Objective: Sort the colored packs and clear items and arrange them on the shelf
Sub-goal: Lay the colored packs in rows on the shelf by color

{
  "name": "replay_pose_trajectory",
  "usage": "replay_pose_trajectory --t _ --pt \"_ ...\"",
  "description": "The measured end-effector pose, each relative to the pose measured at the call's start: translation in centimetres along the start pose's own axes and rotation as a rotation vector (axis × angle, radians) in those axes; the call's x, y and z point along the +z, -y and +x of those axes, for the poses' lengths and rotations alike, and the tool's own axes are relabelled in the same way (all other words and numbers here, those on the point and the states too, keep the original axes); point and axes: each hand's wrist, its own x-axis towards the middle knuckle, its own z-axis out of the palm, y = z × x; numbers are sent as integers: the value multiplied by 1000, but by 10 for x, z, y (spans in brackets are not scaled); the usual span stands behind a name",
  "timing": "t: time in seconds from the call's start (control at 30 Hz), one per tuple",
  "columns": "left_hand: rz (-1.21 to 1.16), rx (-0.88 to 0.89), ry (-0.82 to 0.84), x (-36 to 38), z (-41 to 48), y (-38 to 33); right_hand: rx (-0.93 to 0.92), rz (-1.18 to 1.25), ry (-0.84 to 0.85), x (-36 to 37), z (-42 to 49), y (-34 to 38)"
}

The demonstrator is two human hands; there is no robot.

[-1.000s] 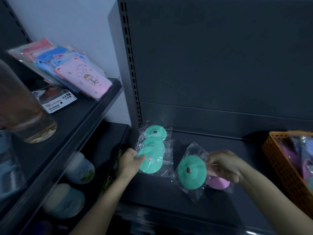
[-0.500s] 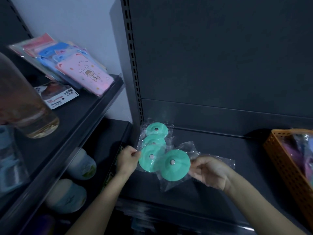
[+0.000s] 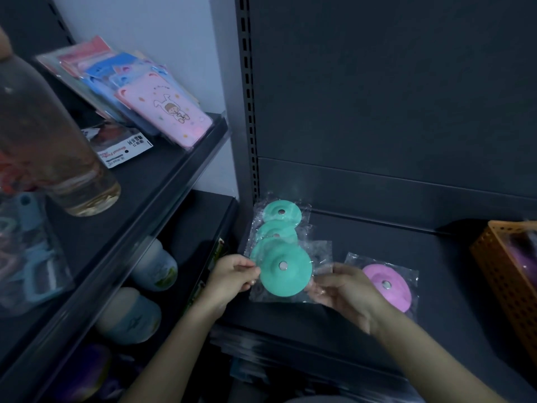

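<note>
Shifted left, the teal pack [image 3: 286, 267] now overlaps the front of the teal row [image 3: 279, 212]. It sits between the hands: the left hand [image 3: 232, 276] pinches its left bag edge and the right hand [image 3: 345, 289] pinches its right. A pink pack [image 3: 388, 282] lies on the shelf [image 3: 406, 245], just beside the right hand.

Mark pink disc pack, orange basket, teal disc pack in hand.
pink disc pack [image 3: 392, 295]: head view, on the pink disc.
orange basket [image 3: 502, 286]: head view, on its perforated side wall.
teal disc pack [image 3: 287, 282]: head view, on the disc's face.
</note>
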Motion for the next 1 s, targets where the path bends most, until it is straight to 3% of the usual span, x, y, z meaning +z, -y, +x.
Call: replay_pose_trajectory --t 0.3,0.43,0.5,0.6,0.67,0.73,0.93,1.0 --pt "465 155 -200 -11 8 11 -136 -918 -177 -2 10 -24" --pt "604 195 -303 -12 9 9 -169 -1006 -180 -4 16 -26" --pt "694 383 -347 -8 7 6 -161 -984 -185 -4 17 -26" --pt "783 666 -146 9 1 -6 -163 -950 -180 -5 17 -23" --pt "931 705 61 23 4 -9 -208 -969 -193 -6 16 -17" --pt "1100 687 166 31 12 -6 -294 -1035 -228 -11 13 -9" --pt "1260 646 137 35 24 12 -539 -1428 -452 -46 -7 1" --pt "1264 660 146 34 25 12 -498 -1579 -510 -59 -9 -2"
